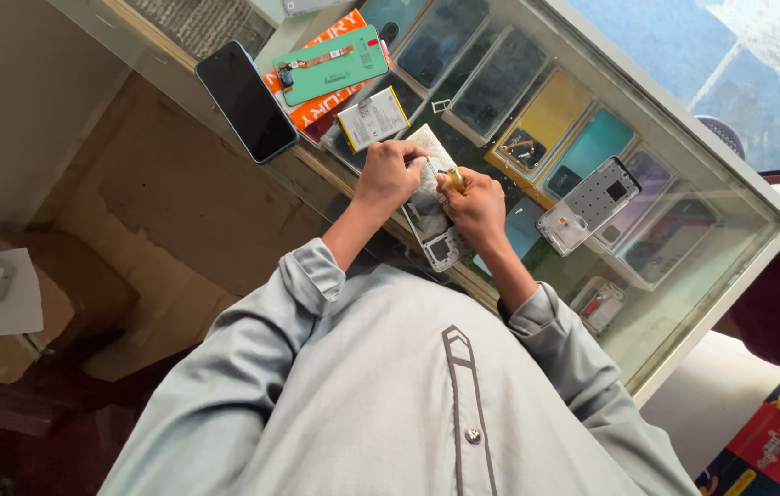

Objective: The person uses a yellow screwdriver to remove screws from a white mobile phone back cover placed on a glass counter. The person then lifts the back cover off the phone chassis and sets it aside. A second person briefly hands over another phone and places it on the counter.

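Head view: we look down over a grey shirt at two bare hands meeting at the centre of a glass-topped surface (730, 197). The left hand (388, 174) has its fingers clamped on the upper end of an opened phone frame (434, 216), which lies on the glass at the near edge and runs toward 5 o'clock. The right hand (477, 204) presses on the frame's middle, its fingers pinched around a small yellow-handled tool (455, 177); the tip is hidden between the hands.

The surface's wooden edge (316, 170) runs from 11 o'clock to 4 o'clock, with open floor below it at 9 o'clock. There is little free glass around the hands.

At 11 o'clock a dark phone (246, 101) overhangs the edge. At 12 o'clock a green back cover (330, 66) rests on an orange flat package (316, 108), and a white-labelled battery (373, 118) sits just beside them. At 2 o'clock lies a pale grey inner frame (587, 204). Under the glass, rows of coloured back covers show blurred by reflections. A cardboard box with white paper (4, 298) sits at 9 o'clock; a printed red and blue box (776, 450) is cut off at 4 o'clock.
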